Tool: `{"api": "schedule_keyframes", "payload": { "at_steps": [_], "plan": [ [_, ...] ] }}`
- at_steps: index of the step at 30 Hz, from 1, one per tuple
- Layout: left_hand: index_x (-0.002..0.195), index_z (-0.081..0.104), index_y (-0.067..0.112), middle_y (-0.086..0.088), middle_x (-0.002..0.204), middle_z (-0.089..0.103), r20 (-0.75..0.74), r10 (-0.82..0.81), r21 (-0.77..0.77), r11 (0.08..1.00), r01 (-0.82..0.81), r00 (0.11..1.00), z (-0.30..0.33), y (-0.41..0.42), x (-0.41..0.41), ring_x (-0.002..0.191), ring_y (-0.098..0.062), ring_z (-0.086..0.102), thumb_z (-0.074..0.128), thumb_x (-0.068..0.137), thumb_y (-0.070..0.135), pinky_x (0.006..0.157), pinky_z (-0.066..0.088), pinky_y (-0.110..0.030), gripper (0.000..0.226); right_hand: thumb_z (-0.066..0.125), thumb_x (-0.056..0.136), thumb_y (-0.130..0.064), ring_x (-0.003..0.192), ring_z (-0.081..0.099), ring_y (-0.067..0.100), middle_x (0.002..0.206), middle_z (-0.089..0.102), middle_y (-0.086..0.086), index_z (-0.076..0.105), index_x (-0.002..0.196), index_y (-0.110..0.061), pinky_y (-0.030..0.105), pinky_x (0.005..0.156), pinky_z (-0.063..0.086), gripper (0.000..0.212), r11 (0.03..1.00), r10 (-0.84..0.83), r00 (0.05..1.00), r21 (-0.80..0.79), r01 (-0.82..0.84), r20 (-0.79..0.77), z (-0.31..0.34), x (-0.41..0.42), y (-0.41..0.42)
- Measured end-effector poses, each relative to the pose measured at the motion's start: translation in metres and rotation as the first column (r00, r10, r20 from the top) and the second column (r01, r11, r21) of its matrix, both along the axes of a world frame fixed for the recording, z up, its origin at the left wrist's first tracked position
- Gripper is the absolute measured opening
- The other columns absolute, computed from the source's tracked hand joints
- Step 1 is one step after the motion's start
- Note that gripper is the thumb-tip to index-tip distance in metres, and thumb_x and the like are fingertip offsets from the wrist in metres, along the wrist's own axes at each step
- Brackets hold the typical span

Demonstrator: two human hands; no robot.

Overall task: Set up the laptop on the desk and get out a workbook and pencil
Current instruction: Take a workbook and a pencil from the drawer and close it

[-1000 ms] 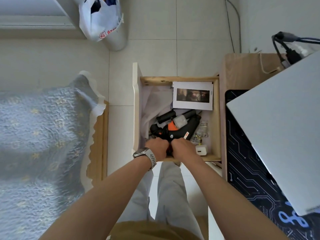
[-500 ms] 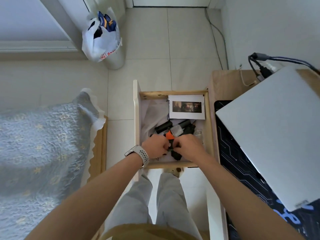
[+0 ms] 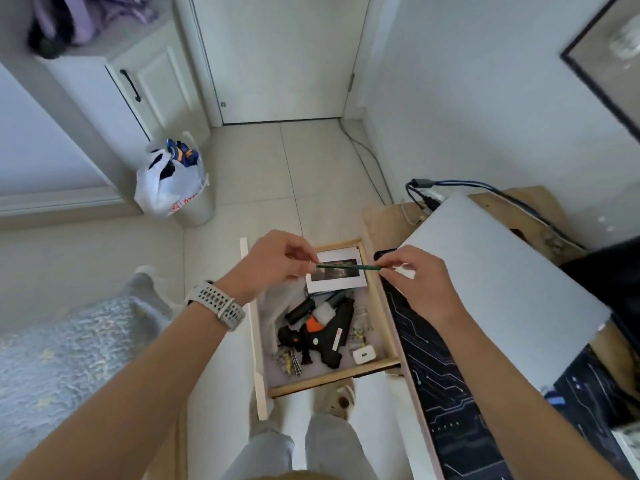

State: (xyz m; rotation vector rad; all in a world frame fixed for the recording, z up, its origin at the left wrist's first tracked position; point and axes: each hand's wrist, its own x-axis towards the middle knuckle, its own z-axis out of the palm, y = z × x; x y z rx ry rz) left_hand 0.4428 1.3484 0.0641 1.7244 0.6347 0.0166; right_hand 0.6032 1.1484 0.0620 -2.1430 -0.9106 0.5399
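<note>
A thin green pencil (image 3: 348,267) is held level above the open wooden drawer (image 3: 388,323). My left hand (image 3: 273,263) pinches its left end and my right hand (image 3: 419,282) pinches its right end. The closed silver laptop (image 3: 502,289) lies on the desk (image 3: 384,220) to the right, partly over a black circuit-pattern desk mat (image 3: 436,382). No workbook can be made out; a white-bordered photo print (image 3: 332,282) lies at the drawer's far end.
In the drawer lie a black glue gun (image 3: 325,336), a white charger plug (image 3: 364,354) and small clutter. Cables (image 3: 450,188) run behind the laptop. A bin with a white bag (image 3: 173,185) stands on the floor; a bed (image 3: 69,341) is at left.
Both hands have risen out of the drawer's near end and now hold the pencil between them above it. The camera has tilted up, bringing the door and cabinet into view.
</note>
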Motion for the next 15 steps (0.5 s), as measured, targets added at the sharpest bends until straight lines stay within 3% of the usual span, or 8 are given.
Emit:
{"api": "schedule_keyframes", "payload": {
  "at_steps": [4, 6, 9, 11, 15],
  "plan": [
    [0.079, 0.071, 0.009, -0.006, 0.072, 0.068, 0.118, 0.136, -0.215, 0.971, -0.109, 0.984, 0.036, -0.006, 0.002, 0.071, -0.015, 0.063, 0.067, 0.079, -0.005, 0.073, 0.055, -0.035, 0.015, 0.072, 0.079, -0.003, 0.087, 0.062, 0.013, 0.088, 0.068, -0.004, 0.072, 0.087, -0.021, 0.027, 0.081, 0.048, 0.019, 0.979, -0.114, 0.993, 0.166, 0.115, -0.016, 0.037, -0.010, -0.008],
    [0.077, 0.070, 0.007, -0.003, 0.067, 0.066, 0.168, 0.230, -0.332, 0.929, -0.165, 0.959, 0.049, -0.012, 0.003, 0.067, -0.013, 0.063, 0.065, 0.080, -0.007, 0.069, 0.058, -0.032, 0.016, 0.071, 0.078, -0.001, 0.084, 0.063, 0.014, 0.086, 0.069, -0.003, 0.073, 0.086, -0.017, 0.029, 0.079, 0.050, 0.018, 0.955, -0.163, 0.984, 0.240, 0.174, -0.067, 0.054, -0.016, -0.011],
    [0.078, 0.067, 0.004, -0.006, 0.065, 0.065, 0.220, 0.320, -0.513, 0.842, -0.170, 0.922, 0.063, -0.022, 0.006, 0.063, -0.013, 0.064, 0.061, 0.081, -0.009, 0.060, 0.057, -0.024, 0.014, 0.068, 0.078, 0.006, 0.079, 0.060, 0.010, 0.081, 0.070, -0.001, 0.074, 0.080, -0.017, 0.022, 0.075, 0.049, 0.023, 0.876, -0.230, 0.941, 0.369, 0.311, -0.248, 0.079, -0.029, -0.022],
    [0.077, 0.068, 0.006, -0.008, 0.070, 0.066, 0.224, 0.292, -0.521, 0.842, -0.140, 0.930, 0.065, -0.030, 0.010, 0.066, -0.014, 0.065, 0.061, 0.080, -0.009, 0.061, 0.057, -0.024, 0.016, 0.069, 0.078, 0.006, 0.078, 0.060, 0.007, 0.078, 0.070, -0.004, 0.074, 0.076, -0.021, 0.017, 0.074, 0.048, 0.027, 0.835, -0.283, 0.920, 0.402, 0.376, -0.271, 0.089, -0.035, -0.033],
    [0.076, 0.070, 0.007, -0.006, 0.070, 0.066, 0.217, 0.137, -0.340, 0.939, -0.056, 0.967, 0.069, -0.052, 0.023, 0.068, -0.017, 0.062, 0.065, 0.078, -0.012, 0.061, 0.056, -0.022, 0.020, 0.072, 0.077, 0.003, 0.074, 0.062, 0.004, 0.075, 0.071, -0.010, 0.075, 0.077, -0.018, 0.011, 0.070, 0.047, 0.021, 0.837, -0.405, 0.893, 0.315, 0.448, -0.194, 0.100, -0.044, -0.068]
  ]
}}
